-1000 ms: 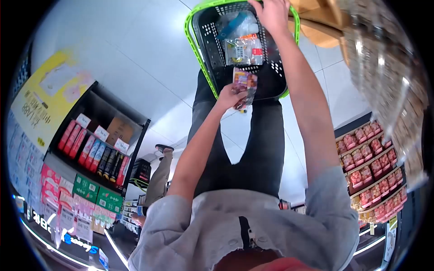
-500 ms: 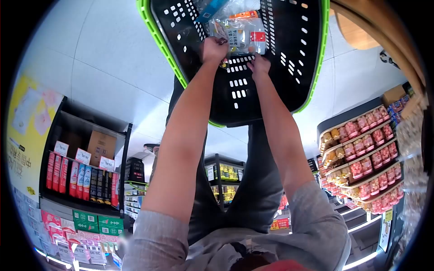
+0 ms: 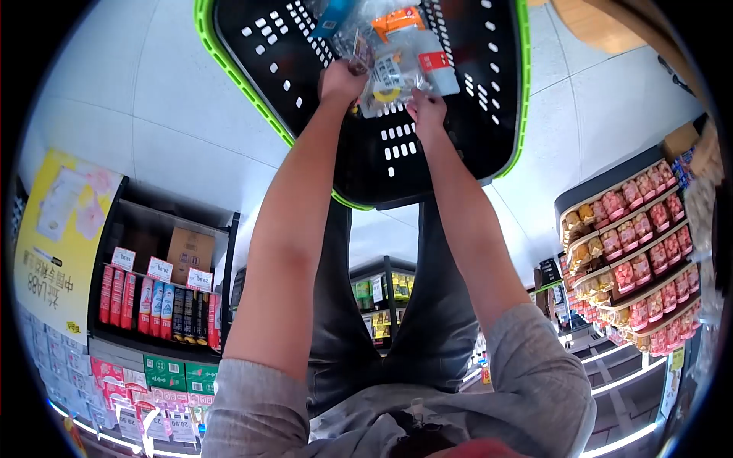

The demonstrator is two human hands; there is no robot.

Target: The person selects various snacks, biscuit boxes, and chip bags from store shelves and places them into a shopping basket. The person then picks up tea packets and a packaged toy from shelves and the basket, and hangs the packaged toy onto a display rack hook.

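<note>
A black shopping basket with a bright green rim is in front of me, and both my hands are inside it. My left hand is closed on a small clear plastic packet with a printed label. My right hand pinches the near edge of a clear plastic bag, which has a white label with dark characters and a yellow patch. An orange packet and a white pack with a red label lie beside it. A blue packet is farther up on the left.
On the left stands a shelf of red, blue and black boxes beside a yellow poster. Tiered racks of pink packs are on the right. A wooden surface shows at the upper right, over a pale tiled floor.
The basket and both hands have shifted left in view. The labelled bag has tilted and moved, separating from the red-labelled pack, and my right hand now grips its edge.
</note>
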